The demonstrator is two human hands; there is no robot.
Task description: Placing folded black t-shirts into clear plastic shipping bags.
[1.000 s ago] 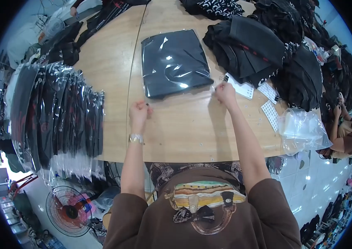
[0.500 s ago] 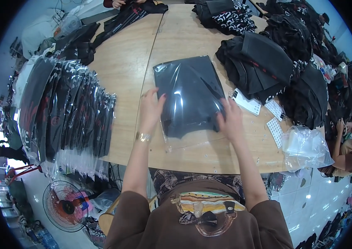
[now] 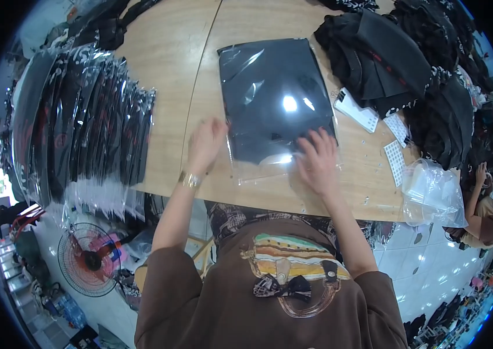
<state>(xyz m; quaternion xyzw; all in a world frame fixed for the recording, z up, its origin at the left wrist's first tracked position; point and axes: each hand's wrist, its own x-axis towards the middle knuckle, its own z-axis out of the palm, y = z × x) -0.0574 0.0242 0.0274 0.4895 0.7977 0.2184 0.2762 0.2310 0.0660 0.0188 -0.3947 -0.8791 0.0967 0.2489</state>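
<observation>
Flat on the table in front of me lies a folded black garment [image 3: 275, 104] inside a clear plastic bag [image 3: 264, 170], whose bare lower end points toward me. My right hand [image 3: 318, 160] rests on the bag's lower right part, fingers spread and slightly bent. At the bag's left edge is my left hand [image 3: 204, 142], its fingers curled in; whether they pinch the plastic is hidden. A gold band [image 3: 189, 179] circles the left wrist.
To the left stands a long row of bagged black garments [image 3: 83, 125]. Piles of loose black garments [image 3: 374, 58] fill the right side. Near them lie white sticker sheets [image 3: 394, 163] and a stack of clear bags [image 3: 432, 195]. A fan [image 3: 90, 260] stands at lower left; another person [image 3: 485, 218] sits far right.
In the view, the bagged garment appears higher and looks smoother and longer. My right hand has shifted onto its lower right part. My left fingers have curled in at the left edge.
</observation>
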